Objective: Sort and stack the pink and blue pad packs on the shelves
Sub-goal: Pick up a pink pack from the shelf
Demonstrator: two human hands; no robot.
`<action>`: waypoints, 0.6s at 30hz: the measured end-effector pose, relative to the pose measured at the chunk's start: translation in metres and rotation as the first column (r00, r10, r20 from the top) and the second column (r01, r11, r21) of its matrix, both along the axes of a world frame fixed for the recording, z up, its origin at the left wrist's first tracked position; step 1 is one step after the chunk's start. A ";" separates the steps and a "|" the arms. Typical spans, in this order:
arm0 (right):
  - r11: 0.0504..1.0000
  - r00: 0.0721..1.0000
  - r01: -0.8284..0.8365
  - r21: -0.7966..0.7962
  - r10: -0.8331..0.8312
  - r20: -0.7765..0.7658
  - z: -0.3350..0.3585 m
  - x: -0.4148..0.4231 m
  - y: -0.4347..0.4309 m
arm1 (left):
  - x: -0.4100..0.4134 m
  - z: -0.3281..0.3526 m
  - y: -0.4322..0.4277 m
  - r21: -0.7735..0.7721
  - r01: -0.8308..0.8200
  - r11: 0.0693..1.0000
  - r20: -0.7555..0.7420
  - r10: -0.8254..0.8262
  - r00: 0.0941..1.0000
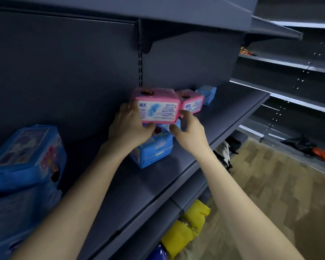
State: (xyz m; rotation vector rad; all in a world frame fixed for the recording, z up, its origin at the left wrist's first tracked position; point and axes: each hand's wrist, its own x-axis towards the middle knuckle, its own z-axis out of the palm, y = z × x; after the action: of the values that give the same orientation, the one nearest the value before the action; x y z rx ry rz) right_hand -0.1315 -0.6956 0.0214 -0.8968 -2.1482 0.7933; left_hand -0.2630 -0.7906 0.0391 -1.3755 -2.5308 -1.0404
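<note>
The dark metal shelf (176,175) is flat and smooth, so I should lift packs clear, not drag them. The blue pad pack (154,149) under my hands is a plump, film-wrapped block that looks likely to give under weight. The pink pad pack (158,107) is over it; I cannot tell if they touch. I judge it belongs by the other pink pack (192,103) just behind. My left hand (128,126) wraps its left end and my right hand (189,132) pinches its lower right corner, so both grips are closed on it.
</note>
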 end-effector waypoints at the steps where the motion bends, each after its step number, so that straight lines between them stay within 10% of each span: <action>1: 0.999 0.999 0.017 -0.033 -0.019 -0.042 0.002 -0.003 0.007 | -0.005 0.001 0.006 0.011 -0.012 1.000 0.033 0.012 0.999; 8: 0.923 0.988 -0.036 -0.384 -0.025 -0.153 0.020 -0.023 0.057 | -0.032 -0.002 0.041 0.084 -0.171 0.982 0.164 0.155 0.974; 18: 0.520 0.964 -0.237 -0.821 0.232 -0.132 0.025 -0.049 0.112 | -0.049 0.002 0.067 0.095 -0.211 0.973 0.679 0.091 0.728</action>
State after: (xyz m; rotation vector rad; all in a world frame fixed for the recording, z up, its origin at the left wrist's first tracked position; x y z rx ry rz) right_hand -0.1802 -0.5839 0.0463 -1.0266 -1.8414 2.0769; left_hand -0.3124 -0.7240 0.0411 -0.8030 -2.8367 -1.9497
